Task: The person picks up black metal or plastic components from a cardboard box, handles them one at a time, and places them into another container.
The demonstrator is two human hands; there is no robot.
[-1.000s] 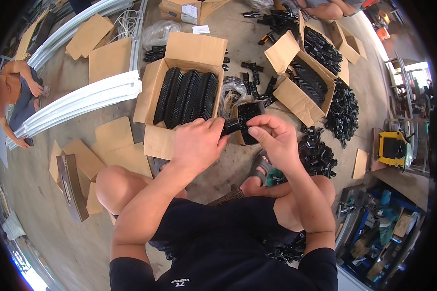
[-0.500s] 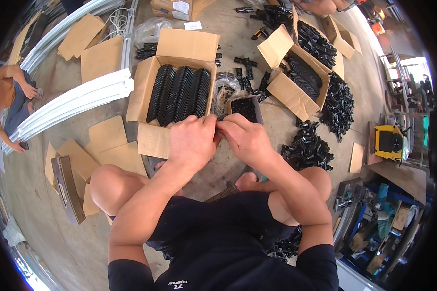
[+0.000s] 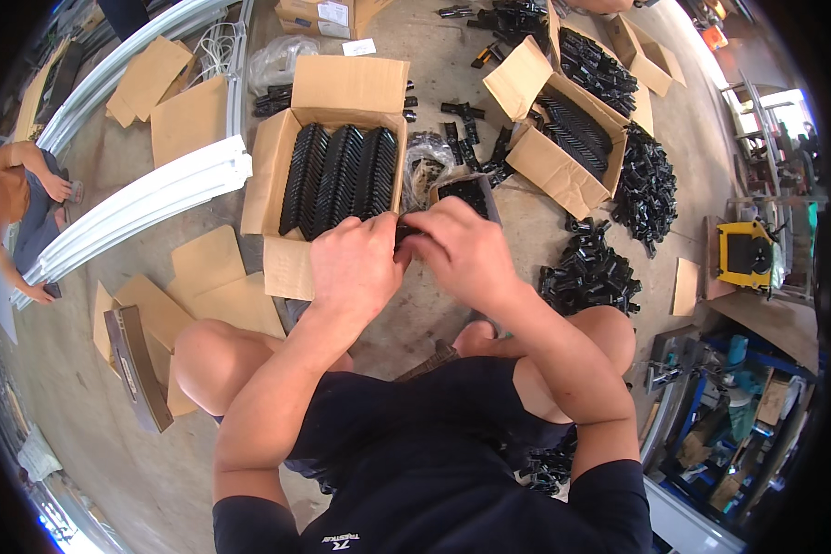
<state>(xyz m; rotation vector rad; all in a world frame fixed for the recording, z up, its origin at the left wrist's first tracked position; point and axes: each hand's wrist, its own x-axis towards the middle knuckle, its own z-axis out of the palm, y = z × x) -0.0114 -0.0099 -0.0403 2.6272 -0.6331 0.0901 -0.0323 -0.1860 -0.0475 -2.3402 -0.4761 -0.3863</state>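
My left hand (image 3: 358, 261) and my right hand (image 3: 462, 247) meet in front of my knees, fingers curled in. A small black part (image 3: 403, 231) shows between them; most of it is hidden, so its exact kind cannot be made out. Just beyond my left hand stands an open cardboard box (image 3: 260, 175) with black plastic parts (image 3: 343, 175) stacked in tight rows. Past my right hand is a small bin (image 3: 495, 205) of tiny black pieces (image 3: 463, 192), partly covered by the hand.
At the right lie heaps of black parts (image 3: 589, 270) and a second open box (image 3: 554, 171). Long white profiles (image 3: 138, 212) and flattened cardboard (image 3: 214, 263) lie at the left, where another person (image 3: 18, 198) sits. A yellow-framed device (image 3: 744, 254) stands far right.
My hands stay together, and my right fingers have shifted over the black part, showing more of it. The whole view has shifted slightly.
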